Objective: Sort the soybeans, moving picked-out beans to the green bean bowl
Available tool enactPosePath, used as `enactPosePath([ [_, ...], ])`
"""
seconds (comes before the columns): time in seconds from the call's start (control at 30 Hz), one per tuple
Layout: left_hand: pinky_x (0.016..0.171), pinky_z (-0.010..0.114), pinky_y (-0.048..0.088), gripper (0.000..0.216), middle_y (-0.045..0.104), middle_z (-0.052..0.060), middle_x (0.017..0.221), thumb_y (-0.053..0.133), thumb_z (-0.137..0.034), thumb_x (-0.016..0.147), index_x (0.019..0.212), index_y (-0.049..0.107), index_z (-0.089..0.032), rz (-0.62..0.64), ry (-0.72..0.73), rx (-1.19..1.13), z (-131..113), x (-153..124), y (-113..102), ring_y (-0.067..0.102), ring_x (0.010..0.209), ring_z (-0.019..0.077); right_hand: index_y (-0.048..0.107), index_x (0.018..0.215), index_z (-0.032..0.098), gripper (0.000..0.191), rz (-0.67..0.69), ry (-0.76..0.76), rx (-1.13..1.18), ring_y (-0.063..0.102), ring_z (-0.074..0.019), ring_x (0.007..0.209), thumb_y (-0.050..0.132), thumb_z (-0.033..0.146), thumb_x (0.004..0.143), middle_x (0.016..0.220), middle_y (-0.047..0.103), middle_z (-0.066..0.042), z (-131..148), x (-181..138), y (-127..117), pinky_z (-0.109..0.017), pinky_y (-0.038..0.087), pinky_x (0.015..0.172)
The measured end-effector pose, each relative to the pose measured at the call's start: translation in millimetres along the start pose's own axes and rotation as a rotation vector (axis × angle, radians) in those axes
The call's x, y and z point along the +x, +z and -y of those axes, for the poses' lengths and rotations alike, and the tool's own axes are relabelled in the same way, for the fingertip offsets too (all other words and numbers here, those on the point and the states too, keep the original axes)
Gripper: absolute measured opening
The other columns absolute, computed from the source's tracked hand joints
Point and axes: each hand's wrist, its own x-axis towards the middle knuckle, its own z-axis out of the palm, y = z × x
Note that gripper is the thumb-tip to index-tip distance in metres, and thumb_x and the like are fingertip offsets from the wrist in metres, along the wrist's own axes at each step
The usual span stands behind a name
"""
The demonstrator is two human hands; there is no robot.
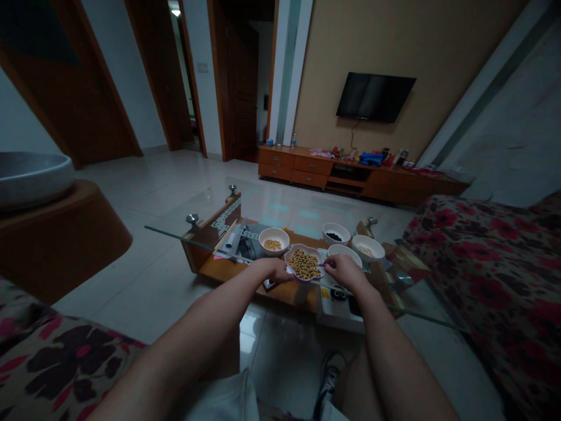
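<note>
My left hand (281, 272) grips the left edge of a flower-shaped bowl (312, 248), fingers closed on its rim. Yellowish-brown beans (303, 264) fill this bowl. From the right, my right hand (343, 270) pinches the thin purple handle of what looks like a spoon (321, 265); its tip is lost among the beans. Just behind that hand stands a white bowl (345, 249), its inside partly hidden. Farther right, another white bowl (379, 250) holds pale pieces. Black beans lie in the white bowl behind (325, 228), and yellow grains in the one on the left (263, 240).
Everything stands on a glass-topped coffee table (210, 248) with a wooden lower shelf holding papers and a white box (339, 318). Flowered sofas (464, 245) flank it. A round stool with a grey basin (35, 178) is at left; a TV cabinet (311, 165) stands beyond.
</note>
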Motion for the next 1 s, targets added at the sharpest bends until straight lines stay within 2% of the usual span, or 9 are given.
enactPosePath([
  [0.4,0.068,0.03,0.05,0.05,0.068,0.01,0.098,0.043,-0.05,0.08,0.111,0.063,-0.016,0.013,-0.014,-0.012,-1.5,-3.1,-1.0,0.063,0.075,0.0209,0.071,0.09,0.023,0.023,-0.001,0.034,-0.044,0.062,-0.0186,0.083,0.052,0.029,0.079,0.089,0.071,-0.006,4.3,-2.3,-0.5,-0.024,0.036,0.061],
  [0.7,0.074,0.031,0.05,0.053,0.068,0.01,0.102,0.045,-0.055,0.078,0.113,0.063,-0.018,-0.002,-0.032,0.001,2.1,0.8,1.2,0.063,0.081,0.0218,0.072,0.092,0.022,0.024,-0.005,0.026,-0.073,0.062,-0.0196,0.089,0.052,0.029,0.08,0.092,0.07,-0.008,6.3,-3.3,-0.5,-0.023,0.037,0.062],
  [1.0,0.074,0.031,0.049,0.053,0.067,0.01,0.103,0.043,-0.055,0.078,0.111,0.063,-0.019,-0.017,-0.014,0.013,2.3,1.7,1.3,0.062,0.081,0.0219,0.072,0.094,0.023,0.025,0.002,0.032,-0.08,0.062,-0.0193,0.088,0.053,0.031,0.08,0.094,0.07,-0.007,7.7,-3.1,0.6,-0.023,0.035,0.059],
])
